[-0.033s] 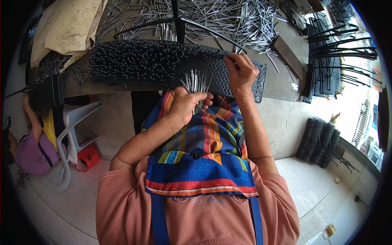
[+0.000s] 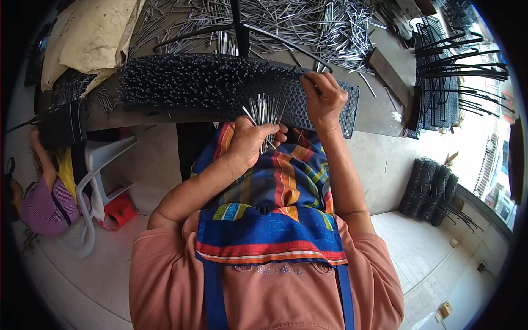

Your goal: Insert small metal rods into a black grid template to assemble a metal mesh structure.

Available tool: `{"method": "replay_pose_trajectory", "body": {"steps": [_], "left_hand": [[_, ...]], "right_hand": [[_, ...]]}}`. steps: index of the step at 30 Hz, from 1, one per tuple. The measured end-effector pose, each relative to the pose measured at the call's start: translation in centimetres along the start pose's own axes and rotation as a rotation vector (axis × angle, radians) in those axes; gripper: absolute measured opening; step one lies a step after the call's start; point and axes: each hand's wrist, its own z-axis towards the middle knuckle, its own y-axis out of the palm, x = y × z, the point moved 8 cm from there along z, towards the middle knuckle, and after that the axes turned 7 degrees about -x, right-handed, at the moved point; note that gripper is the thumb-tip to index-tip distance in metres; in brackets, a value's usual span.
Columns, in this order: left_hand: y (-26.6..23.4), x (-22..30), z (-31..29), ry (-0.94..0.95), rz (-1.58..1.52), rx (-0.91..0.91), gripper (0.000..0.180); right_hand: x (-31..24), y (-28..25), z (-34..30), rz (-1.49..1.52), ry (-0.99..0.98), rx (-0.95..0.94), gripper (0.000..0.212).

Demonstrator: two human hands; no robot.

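A bundle of thin silvery metal rods [image 2: 265, 110] is gripped in my left hand [image 2: 250, 141], their upper ends fanned out above the fingers. Just beyond it lies a long black perforated plate [image 2: 292, 102]. Many short rods [image 2: 176, 82] stand upright in the plate's left and middle parts, while bare holes show toward its right end. Over that right part is my right hand [image 2: 328, 99], its thumb and fingers pinched together near the plate's far edge. Whatever sits between those fingertips is too small to make out.
Loose metal rods [image 2: 344, 33] lie heaped on the far side of the table. A black bent frame [image 2: 242, 41] stands behind the plate. To the right are a flat metal bar [image 2: 388, 76] and black wire racks [image 2: 440, 82]. Another person [image 2: 49, 198] is at the left beside a chair [image 2: 91, 187].
The rods in my left hand have shifted slightly. Both hands are in nearly the same place over the plate.
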Motion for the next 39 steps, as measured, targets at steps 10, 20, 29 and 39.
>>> {"method": "replay_pose_trajectory", "body": {"steps": [10, 20, 29, 39], "left_hand": [[0.9, 0.4, 0.1, 0.041, -0.034, -0.025, 0.007], [0.8, 0.2, 0.5, -0.008, -0.072, -0.019, 0.013], [1.2, 0.1, 0.9, -0.041, -0.052, -0.057, 0.019], [1.9, -0.2, 0.5, -0.004, -0.045, 0.042, 0.014]], "right_hand": [[0.5, -0.2, -0.4, 0.006, -0.001, 0.013, 0.01], [1.9, -0.3, 1.2, -0.036, 0.099, 0.049, 0.008], [0.4, -0.9, -1.5, -0.029, 0.026, -0.059, 0.015], [4.9, 0.5, -5.0, 0.751, 0.687, -0.169, 0.01]]}}
